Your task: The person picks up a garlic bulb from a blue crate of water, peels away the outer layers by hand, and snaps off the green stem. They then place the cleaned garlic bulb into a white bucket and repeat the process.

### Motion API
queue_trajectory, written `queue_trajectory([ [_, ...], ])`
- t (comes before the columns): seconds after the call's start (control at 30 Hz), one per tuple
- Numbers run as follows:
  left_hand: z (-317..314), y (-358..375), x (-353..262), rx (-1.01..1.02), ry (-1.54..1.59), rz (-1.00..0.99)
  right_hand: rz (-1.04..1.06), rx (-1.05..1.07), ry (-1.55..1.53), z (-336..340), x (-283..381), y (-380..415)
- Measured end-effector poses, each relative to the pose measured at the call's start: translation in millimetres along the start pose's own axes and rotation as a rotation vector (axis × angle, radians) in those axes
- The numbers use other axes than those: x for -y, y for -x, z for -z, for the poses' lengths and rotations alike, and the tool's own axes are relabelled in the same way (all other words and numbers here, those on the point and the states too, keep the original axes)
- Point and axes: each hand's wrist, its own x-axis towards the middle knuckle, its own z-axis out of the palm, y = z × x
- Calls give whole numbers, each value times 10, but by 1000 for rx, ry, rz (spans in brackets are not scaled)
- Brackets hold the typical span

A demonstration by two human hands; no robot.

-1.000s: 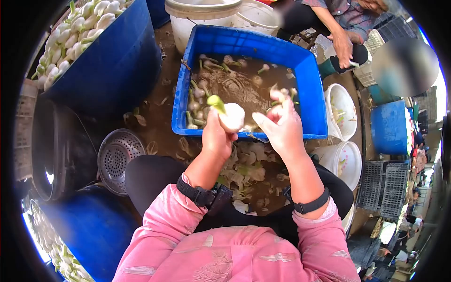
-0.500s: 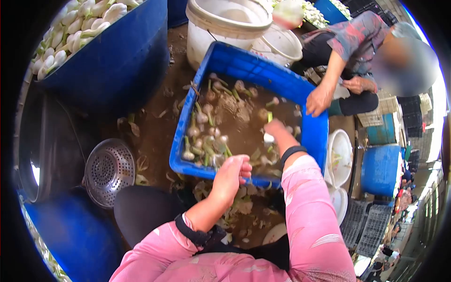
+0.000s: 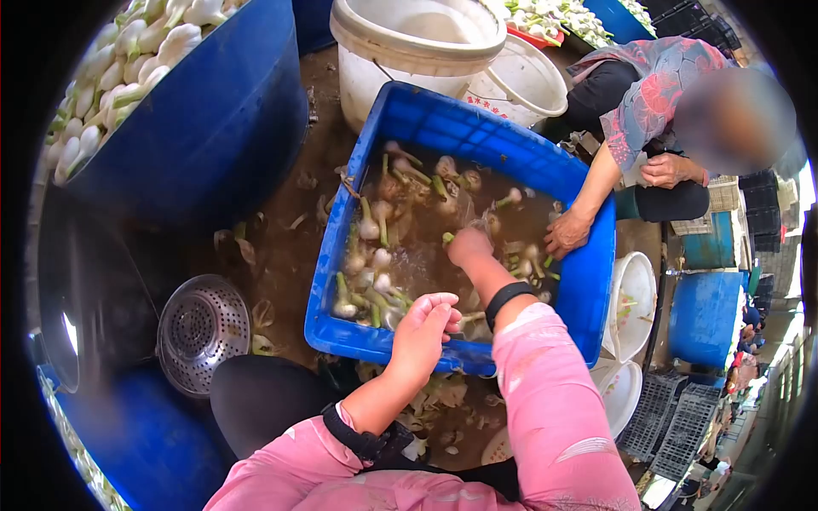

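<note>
A blue crate holds muddy water with several garlic bulbs floating in it, mostly along its left side. My right hand is over the water near the crate's middle, its fingers closed around a garlic bulb whose green stem end shows at the left. At the crate's near edge is my left hand, fingers curled and thumb pressed near them; whatever it may hold is hidden. Another person's hand reaches into the crate at the right side.
Blue tubs of peeled garlic stand at the left, above a metal colander. White buckets are behind the crate, with white basins to its right. A co-worker sits at the upper right.
My right hand has moved left, toward the crate's middle. The white piece seen by it earlier no longer shows. The co-worker's hand has moved from the rim down into the crate.
</note>
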Motion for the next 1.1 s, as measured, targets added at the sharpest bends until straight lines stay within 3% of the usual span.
queue_trajectory([
  [0.03,8,-6,6,-17,-1,-27,151,52,113,47,-16,72],
  [0.1,13,3,22,-55,5,-59,46,205,-530,125,-27,187],
  [0.13,4,7,11,-125,18,-103,10,143,-912,302,59,443],
  [0.17,25,-12,18,-192,-34,-141,53,175,-1104,594,144,759],
  [0.23,33,12,-24,-291,30,-203,-2,51,-1254,865,164,1079],
  [0.3,27,65,-47,-230,112,-224,47,-167,-1300,804,152,1325],
  [0.37,-2,87,23,-43,169,-375,77,-350,-1168,789,252,1797],
  [0.43,-47,179,65,193,280,-359,-8,-395,-1175,600,308,2044],
  [0.47,-44,121,157,33,109,-453,64,-464,-1164,562,326,2189],
  [0.57,4,295,60,-66,253,-160,109,-645,-1350,235,215,2340],
  [0.6,23,351,-30,-95,352,-147,145,-562,-1686,245,109,2430],
  [0.63,76,401,-81,-109,318,-148,126,-649,-1549,286,-44,2473],
  [0.7,178,397,-73,-115,98,-145,252,-1172,-725,322,-193,2662],
  [0.73,181,428,-71,-113,-26,-113,359,-1246,-215,481,-168,2904],
  [0.8,125,490,-3,-80,-247,-93,576,-1037,-203,435,-166,3059],
  [0.83,81,516,53,-68,-331,-121,450,-845,-107,315,-151,3150],
  [0.9,65,584,158,62,-549,-276,317,-625,-223,84,-232,3050],
  [0.97,156,497,286,166,-622,-424,280,-586,-203,17,-286,3119],
  [1.1,238,409,210,126,-592,-173,130,-608,-467,-81,-501,3164],
])
